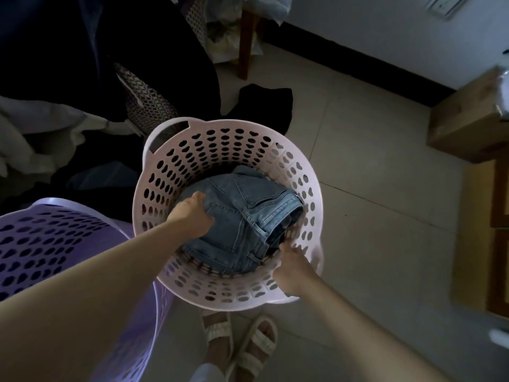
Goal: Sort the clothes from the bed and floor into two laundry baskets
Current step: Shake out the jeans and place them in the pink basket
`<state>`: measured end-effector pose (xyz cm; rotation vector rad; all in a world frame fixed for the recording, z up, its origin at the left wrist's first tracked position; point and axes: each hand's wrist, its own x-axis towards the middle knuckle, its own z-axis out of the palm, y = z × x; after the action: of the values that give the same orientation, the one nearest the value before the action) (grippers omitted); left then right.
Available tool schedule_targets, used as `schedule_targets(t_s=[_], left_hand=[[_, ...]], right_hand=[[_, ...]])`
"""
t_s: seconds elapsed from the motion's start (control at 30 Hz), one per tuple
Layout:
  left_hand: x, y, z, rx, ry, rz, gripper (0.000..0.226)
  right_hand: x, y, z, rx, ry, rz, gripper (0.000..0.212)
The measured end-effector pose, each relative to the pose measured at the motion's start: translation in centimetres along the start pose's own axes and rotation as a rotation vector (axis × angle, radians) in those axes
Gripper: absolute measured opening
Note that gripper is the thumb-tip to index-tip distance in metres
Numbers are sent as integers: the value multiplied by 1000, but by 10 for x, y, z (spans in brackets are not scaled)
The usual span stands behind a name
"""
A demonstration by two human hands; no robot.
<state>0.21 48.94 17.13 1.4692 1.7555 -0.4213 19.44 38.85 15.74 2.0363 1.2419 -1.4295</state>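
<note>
A pink laundry basket (176, 139) stands on the floor in the middle of the view. Folded blue jeans (248, 205) lie inside it. My left hand (192, 213) is down in the basket and grips the left edge of the jeans. My right hand (292, 268) reaches in at the near right rim, with its fingers curled around the jeans' waistband end. A purple laundry basket (55, 244) stands at the lower left, partly under my left arm. A black garment (264, 106) lies on the floor behind the pink basket. White and dark clothes (41, 133) are heaped on the bed at the left.
A patterned mesh garment (146, 103) hangs off the bed's edge. A wooden leg (245, 45) stands at the top centre. Cardboard boxes (468, 117) and wooden furniture (482, 230) line the right side. My sandalled feet (239, 343) are just below the pink basket on the tiled floor (371, 188).
</note>
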Motion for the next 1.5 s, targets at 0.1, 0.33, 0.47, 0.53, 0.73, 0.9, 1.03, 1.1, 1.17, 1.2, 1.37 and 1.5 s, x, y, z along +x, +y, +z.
schedule_targets(t_s=[0.1, 0.33, 0.47, 0.53, 0.73, 0.9, 1.03, 1.1, 1.17, 1.2, 1.37, 1.5], left_hand=[[-1, -5, 4, 35, 26, 23, 60], [21, -31, 2, 149, 22, 94, 62], [42, -50, -7, 318, 20, 187, 63], [51, -63, -13, 427, 47, 242, 62], [75, -92, -39, 726, 120, 350, 47], [87, -92, -55, 1058, 210, 402, 53], [94, -84, -67, 1217, 275, 354, 55], [95, -78, -71, 1305, 251, 323, 54], [96, -72, -77, 1438, 206, 326, 57], [96, -69, -81, 1501, 183, 338, 58], [95, -59, -90, 1595, 169, 396, 50], [90, -54, -91, 1621, 174, 418, 45]], right_hand=[[-2, 7, 14, -36, -18, 37, 72], [-2, -2, 50, -55, 6, 112, 73], [4, -20, 65, -94, 27, 254, 76], [4, -27, 72, -167, 74, 333, 73], [7, -28, 96, -380, 206, 430, 41], [10, -26, 100, -382, 233, 393, 33], [8, -24, 93, -465, 194, 354, 33], [7, -22, 92, -494, 177, 340, 35], [5, -20, 90, -509, 184, 336, 35], [4, -19, 88, -508, 198, 337, 35], [4, -14, 76, -541, 219, 302, 35], [7, -12, 64, -604, 223, 287, 36]])
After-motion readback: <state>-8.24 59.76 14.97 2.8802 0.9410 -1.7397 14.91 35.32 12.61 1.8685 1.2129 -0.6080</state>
